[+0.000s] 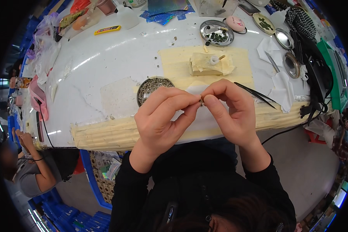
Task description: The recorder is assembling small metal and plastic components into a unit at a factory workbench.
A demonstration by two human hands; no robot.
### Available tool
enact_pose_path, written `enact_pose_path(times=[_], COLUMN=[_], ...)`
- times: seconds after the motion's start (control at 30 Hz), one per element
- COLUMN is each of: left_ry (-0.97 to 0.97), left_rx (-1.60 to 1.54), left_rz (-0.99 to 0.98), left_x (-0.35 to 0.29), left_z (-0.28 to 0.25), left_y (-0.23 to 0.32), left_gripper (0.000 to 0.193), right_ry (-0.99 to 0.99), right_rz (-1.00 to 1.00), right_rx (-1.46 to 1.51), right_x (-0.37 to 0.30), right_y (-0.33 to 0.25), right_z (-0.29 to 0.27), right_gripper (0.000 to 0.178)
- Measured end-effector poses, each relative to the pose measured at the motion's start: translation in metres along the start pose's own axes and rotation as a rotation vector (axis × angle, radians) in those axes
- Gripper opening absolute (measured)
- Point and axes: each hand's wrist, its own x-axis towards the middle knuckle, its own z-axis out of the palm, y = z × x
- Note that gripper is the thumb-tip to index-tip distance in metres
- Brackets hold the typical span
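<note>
My left hand [164, 118] and my right hand [234, 112] meet above the near edge of the table, thumbs and forefingers pinched together. Between the fingertips is a tiny brownish piece [201, 100], too small and covered to name. Just behind my left hand sits a round metal dish [138, 92] full of small greyish pieces, partly hidden by that hand. A pair of dark tweezers [259, 95] lies beside my right hand, its far end near the knuckles. Beyond my hands, a tape-covered block [203, 69] carries a small white cup with a stick in it.
Yellowish tape strips [104, 133] line the table's near edge. Farther off are a metal plate [230, 40] with dark green pieces, a yellow box [107, 30] and white tissues [281, 91]. A black cable [286, 129] hangs at right. Another person's hand [26, 140] shows at far left.
</note>
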Motion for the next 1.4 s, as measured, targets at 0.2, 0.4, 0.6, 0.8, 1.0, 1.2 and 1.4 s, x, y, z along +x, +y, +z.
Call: enact_pose_path(times=[0.2,0.4,0.6,0.8,1.0,1.2,1.4], left_ry=[-0.011,0.003,0.003,0.000,-0.004,-0.002,-0.007], left_rx=[0.019,0.015,0.030,0.032,0.033,0.006,0.008], left_rz=[0.009,-0.015,0.003,-0.001,-0.010,-0.030,-0.015], left_x=[-0.0006,-0.0012,-0.0005,-0.0006,-0.0008,-0.0001,0.0003], left_z=[0.0000,-0.0009,0.0000,-0.0005,-0.0003,-0.0007,-0.0012], left_y=[-0.0001,-0.0005,0.0005,-0.0002,0.0008,0.0005,0.0010], left_gripper=[0.023,0.023,0.023,0.023,0.022,0.022,0.021], right_ry=[-0.041,0.017,0.057,0.075,0.070,0.074,0.051], right_rz=[0.256,0.190,0.048,0.101,0.003,0.102,0.041], right_rx=[0.275,0.222,-0.051,0.052,-0.070,0.097,-0.005], right_x=[-0.0027,-0.0048,-0.0046,-0.0046,-0.0050,-0.0054,-0.0047], right_y=[0.0018,-0.0027,0.0017,-0.0027,0.0005,0.0011,0.0012], right_z=[-0.0012,0.0041,0.0042,0.0066,0.0055,0.0070,0.0053], right_gripper=[0.011,0.010,0.008,0.009,0.010,0.009,0.008])
